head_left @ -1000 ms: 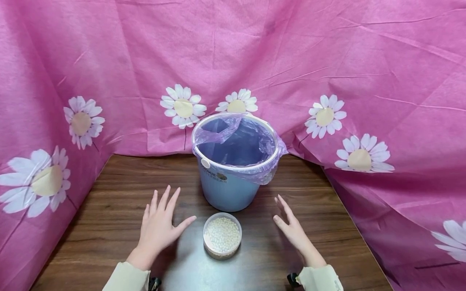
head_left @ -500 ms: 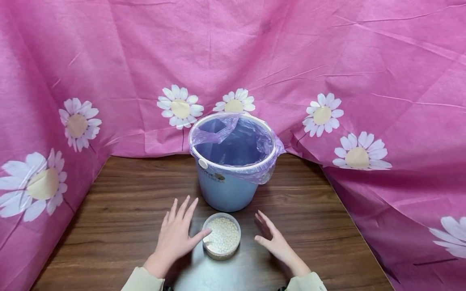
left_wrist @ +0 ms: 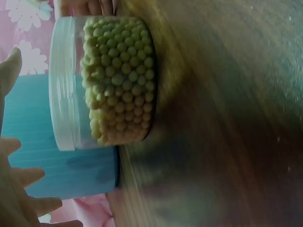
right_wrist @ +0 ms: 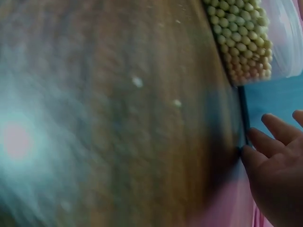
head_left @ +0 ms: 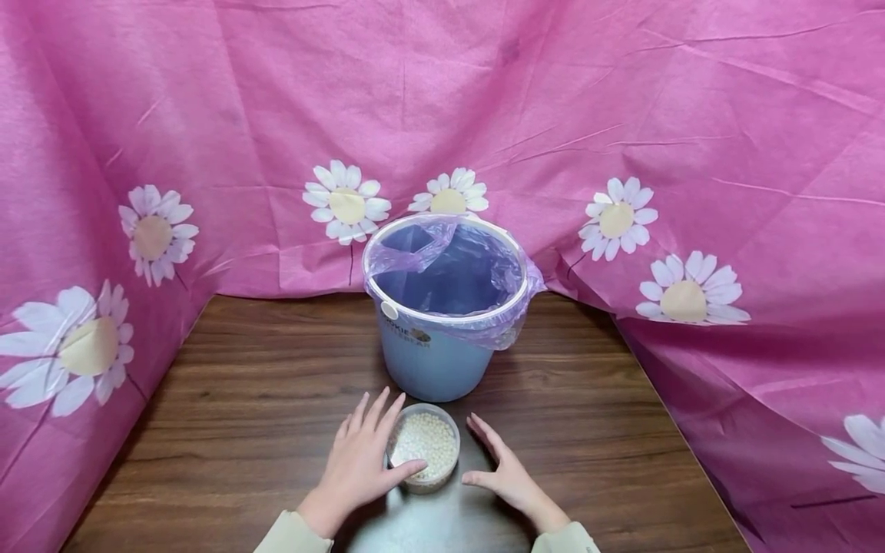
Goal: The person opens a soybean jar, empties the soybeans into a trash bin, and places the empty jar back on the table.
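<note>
A round clear plastic jar (head_left: 432, 442) with a lid stands on the table, filled with small pale yellow-green beads (left_wrist: 120, 80). My left hand (head_left: 359, 457) is at its left side, fingers spread and straight, with the thumb over the lid's near edge in the head view. To the jar's right, my right hand (head_left: 508, 476) hovers with relaxed fingers and a gap between it and the jar. Just behind the jar stands a light blue bucket (head_left: 432, 365), its white rim lined with a purple plastic bag (head_left: 508, 326) that hangs out at the right.
The brown wood-grain table (head_left: 263, 361) runs under everything. A pink cloth (head_left: 442, 92) printed with white daisies encloses the back and both sides. Light glares off the table's near middle.
Both hands have moved inward and nearer to the jar, the left one rightward and the right one leftward. Jar and bucket have stayed in place.
</note>
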Available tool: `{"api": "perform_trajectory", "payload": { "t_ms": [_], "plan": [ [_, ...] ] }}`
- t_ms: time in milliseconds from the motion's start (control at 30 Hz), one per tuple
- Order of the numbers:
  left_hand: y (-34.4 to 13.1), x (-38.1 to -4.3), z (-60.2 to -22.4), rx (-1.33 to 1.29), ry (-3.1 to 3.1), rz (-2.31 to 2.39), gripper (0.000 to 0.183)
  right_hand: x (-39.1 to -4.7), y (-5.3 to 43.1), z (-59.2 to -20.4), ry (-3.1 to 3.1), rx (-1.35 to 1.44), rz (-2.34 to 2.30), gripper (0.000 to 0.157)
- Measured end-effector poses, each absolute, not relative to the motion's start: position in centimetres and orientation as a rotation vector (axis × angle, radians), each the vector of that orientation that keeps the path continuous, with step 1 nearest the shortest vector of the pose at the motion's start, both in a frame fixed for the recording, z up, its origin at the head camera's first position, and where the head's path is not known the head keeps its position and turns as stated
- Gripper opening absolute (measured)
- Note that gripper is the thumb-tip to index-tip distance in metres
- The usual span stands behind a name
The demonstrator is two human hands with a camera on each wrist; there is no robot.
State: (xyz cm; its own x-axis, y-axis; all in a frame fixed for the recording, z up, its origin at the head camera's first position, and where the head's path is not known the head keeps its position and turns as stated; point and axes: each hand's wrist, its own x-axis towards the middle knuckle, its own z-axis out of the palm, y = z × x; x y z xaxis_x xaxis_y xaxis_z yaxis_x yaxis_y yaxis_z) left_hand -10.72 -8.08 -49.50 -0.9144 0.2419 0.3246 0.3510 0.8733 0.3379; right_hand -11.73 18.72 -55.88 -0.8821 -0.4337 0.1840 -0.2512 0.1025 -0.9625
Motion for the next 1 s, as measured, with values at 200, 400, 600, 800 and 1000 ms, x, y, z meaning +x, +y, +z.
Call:
{"api": "perform_trajectory", "payload": {
  "t_ms": [200,400,600,800,1000],
  "plan": [
    [-7.4,-10.6,-50.0,-0.501,-2.793,-0.592,0.101,-11.5,17.9,-55.7,2.392,-0.59,-1.68,0.096],
    [-7.0,-10.7,-50.6,-0.585,-2.832,-0.62,0.11,-11.6,17.0,-55.2,2.451,-0.488,-1.492,0.101],
    [-6.7,-11.0,-50.9,-0.607,-2.862,-0.693,0.115,-11.8,16.5,-55.2,2.461,-0.458,-1.458,0.096],
    [-6.6,-11.3,-51.2,-0.622,-2.847,-0.76,0.115,-11.7,16.1,-54.9,2.457,-0.453,-1.477,0.098],
    [-6.7,-11.3,-52.1,-0.574,-2.774,-0.788,0.109,-11.6,15.6,-55.7,2.496,-0.51,-1.532,0.096]
  ]
}}
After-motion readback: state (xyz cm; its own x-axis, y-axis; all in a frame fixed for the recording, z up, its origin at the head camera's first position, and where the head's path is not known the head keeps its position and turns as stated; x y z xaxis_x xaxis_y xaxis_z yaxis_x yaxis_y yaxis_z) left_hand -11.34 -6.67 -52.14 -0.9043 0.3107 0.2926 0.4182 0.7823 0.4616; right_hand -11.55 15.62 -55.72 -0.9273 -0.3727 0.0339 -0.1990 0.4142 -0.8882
